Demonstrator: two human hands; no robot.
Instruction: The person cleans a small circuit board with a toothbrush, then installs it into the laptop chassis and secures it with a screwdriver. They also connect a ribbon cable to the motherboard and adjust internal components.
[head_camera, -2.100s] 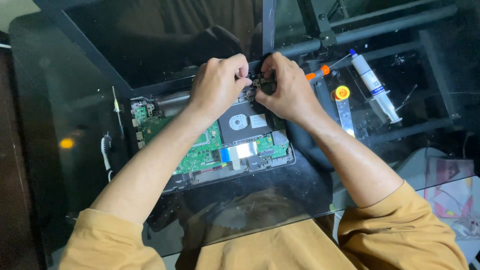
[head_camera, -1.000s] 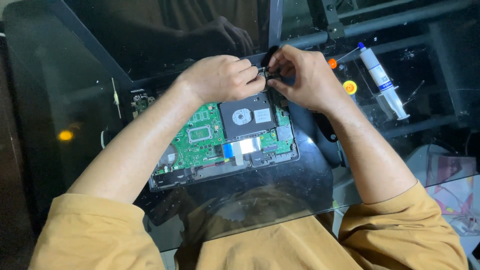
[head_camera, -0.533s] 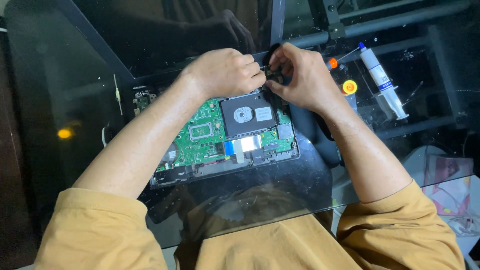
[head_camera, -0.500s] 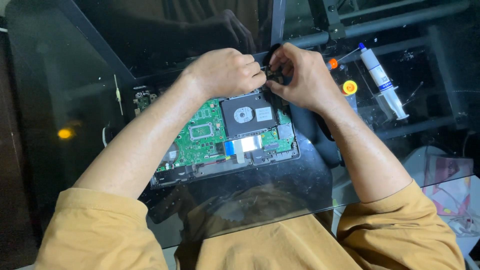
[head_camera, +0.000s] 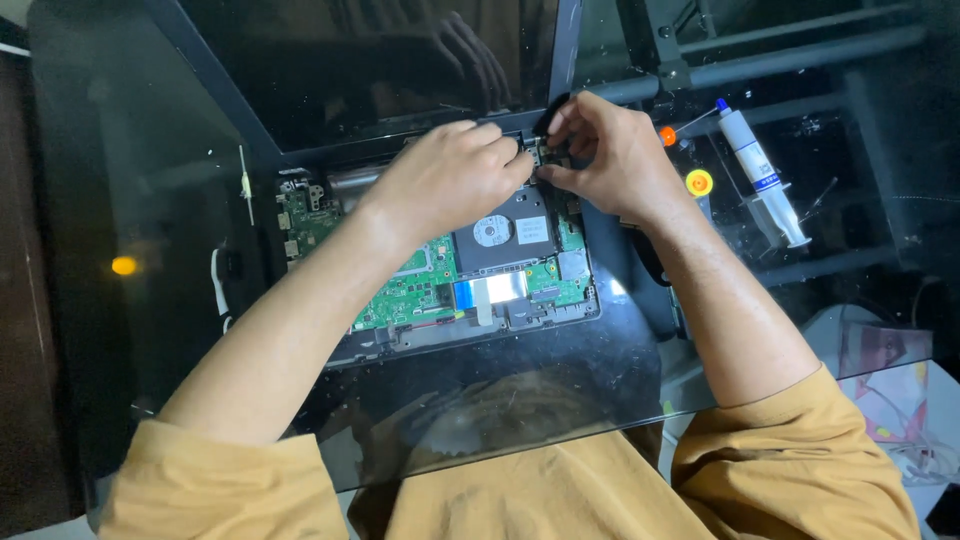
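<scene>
A: Where are the hands?

B: Both meet at the upper middle of the frame, over the far edge of the opened laptop base with its green circuit board (head_camera: 420, 290) exposed. The left hand (head_camera: 450, 175) is curled with its fingertips pressed down on a small dark part near the hinge (head_camera: 535, 155). The right hand (head_camera: 610, 150) pinches the same part between thumb and fingers.

A: Has anything changed?

B: Two seconds back the hands sat lower and further left in the frame, with the laptop. Since then the view has shifted, but the grip has hardly altered. That suggests slow, fiddly work at one spot.

A: What lies around them?

B: A dark rectangular drive with a round silver label (head_camera: 500, 232) sits just below the hands. On the dark glass tabletop (head_camera: 500, 400), right of centre, lie a white syringe with a blue cap (head_camera: 762, 178), a yellow round disc (head_camera: 699, 182) and an orange-tipped tool (head_camera: 668, 135).
</scene>
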